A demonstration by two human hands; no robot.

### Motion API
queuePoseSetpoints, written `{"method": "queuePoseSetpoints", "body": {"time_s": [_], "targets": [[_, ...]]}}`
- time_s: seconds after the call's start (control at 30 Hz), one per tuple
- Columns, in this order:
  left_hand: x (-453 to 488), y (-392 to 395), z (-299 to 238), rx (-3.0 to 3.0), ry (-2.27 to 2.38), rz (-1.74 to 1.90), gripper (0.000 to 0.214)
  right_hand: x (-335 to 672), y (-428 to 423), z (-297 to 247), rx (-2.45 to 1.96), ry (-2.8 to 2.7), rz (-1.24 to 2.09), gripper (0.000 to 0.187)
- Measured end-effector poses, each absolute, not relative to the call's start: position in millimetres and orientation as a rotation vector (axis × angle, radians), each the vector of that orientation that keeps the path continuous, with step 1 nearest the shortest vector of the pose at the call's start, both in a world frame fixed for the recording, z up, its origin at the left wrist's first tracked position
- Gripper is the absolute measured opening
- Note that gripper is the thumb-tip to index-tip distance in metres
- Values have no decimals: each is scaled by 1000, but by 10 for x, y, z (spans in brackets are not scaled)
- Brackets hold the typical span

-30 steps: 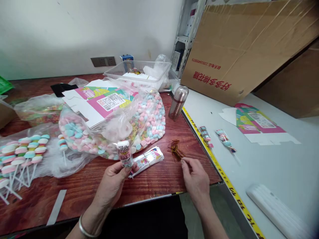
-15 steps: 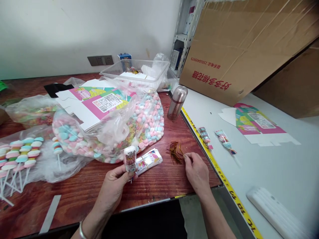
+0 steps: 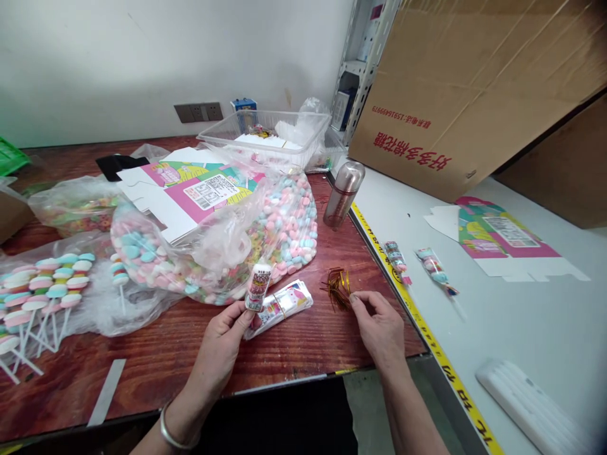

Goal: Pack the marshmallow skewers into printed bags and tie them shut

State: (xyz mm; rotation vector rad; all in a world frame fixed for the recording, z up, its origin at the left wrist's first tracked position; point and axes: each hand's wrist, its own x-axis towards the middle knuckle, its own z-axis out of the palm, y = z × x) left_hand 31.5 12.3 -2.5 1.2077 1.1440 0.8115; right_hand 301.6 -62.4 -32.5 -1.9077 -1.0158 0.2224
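Observation:
My left hand (image 3: 222, 341) grips a marshmallow lollipop (image 3: 257, 287) in a printed clear wrapper, held nearly upright with its lower end between thumb and fingers. Just behind it lies a banded stack of printed wrappers (image 3: 287, 305) on the dark red wooden table. My right hand (image 3: 382, 325) is closed in a pinch at the edge of a small pile of gold twist ties (image 3: 337, 289). One gold twist tie seems to be between the thumb and forefinger, still against the pile.
Bags of marshmallows (image 3: 296, 221) and flat printed boxes (image 3: 190, 189) cover the table's back. Unwrapped marshmallow lollipops (image 3: 52, 284) lie left. A metal flask (image 3: 344, 193) stands near the yellow tape. Two wrapped lollipops (image 3: 432, 266) rest on the white table (image 3: 427, 341), before a large carton (image 3: 455, 95).
The wrapped lollipop in my left hand has tilted to the right. My right hand stays pinching at the twist ties. The whole view has shifted slightly.

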Motion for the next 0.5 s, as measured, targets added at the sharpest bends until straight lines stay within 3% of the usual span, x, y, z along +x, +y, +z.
{"method": "queuePoseSetpoints", "body": {"time_s": [0.17,0.37,0.5], "targets": [[380,158,107,1522,1213,805,23,2816,-685,-110,-1843,-929,352,22],[521,155,194,1957,1147,935,25,2056,-723,230,-1504,-963,930,25],[538,106,176,1889,1145,973,21,1750,-596,162,-1416,-914,1070,29]]}}
